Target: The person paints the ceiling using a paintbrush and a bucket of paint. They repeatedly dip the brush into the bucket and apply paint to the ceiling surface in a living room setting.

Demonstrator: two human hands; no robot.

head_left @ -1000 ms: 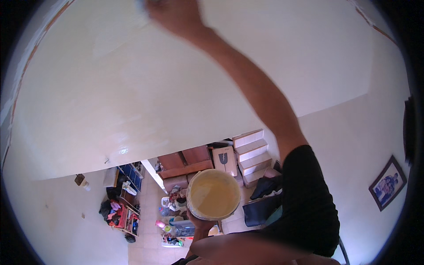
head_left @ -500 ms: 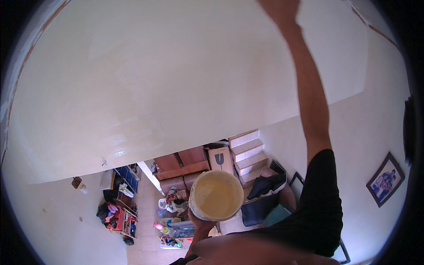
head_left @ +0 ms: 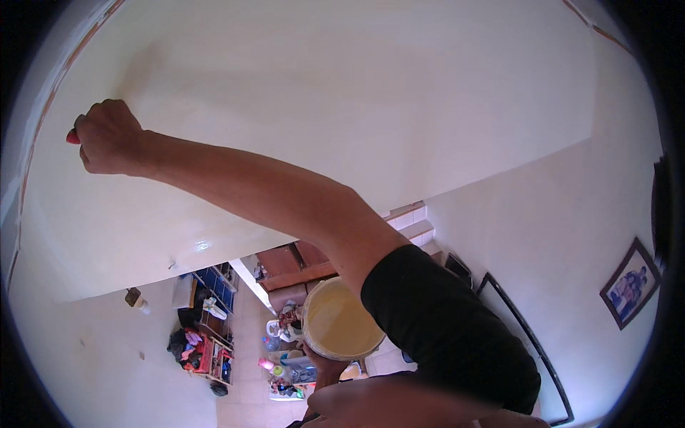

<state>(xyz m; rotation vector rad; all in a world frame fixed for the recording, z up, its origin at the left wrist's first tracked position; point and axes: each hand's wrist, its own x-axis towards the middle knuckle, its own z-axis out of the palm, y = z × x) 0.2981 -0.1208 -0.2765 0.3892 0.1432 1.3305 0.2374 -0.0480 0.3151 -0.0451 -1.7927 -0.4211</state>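
My right arm stretches across to the far left, and the fist of my right hand [head_left: 110, 139] is up against the pale wall [head_left: 285, 85]. A red handle end [head_left: 73, 136] sticks out of that fist; the rest of the tool is hidden behind my hand. Low in the middle, my left hand [head_left: 327, 369] grips a white round bucket [head_left: 320, 347] from below at its near left side. Cream-yellow paint [head_left: 340, 322] lies inside the bucket. My black right sleeve covers part of the bucket's right rim.
Far below are stairs [head_left: 414, 221], a brown wooden cabinet [head_left: 282, 265], and a red shelf [head_left: 203, 357] heaped with clothes. A framed picture [head_left: 631, 284] hangs on the right wall, near a black rail [head_left: 524, 335]. A lamp fitting [head_left: 135, 299] juts from the left wall.
My right hand has swept from the upper right across the wall to the far left and come down lower. The bucket stays in my left hand, almost in the same place.
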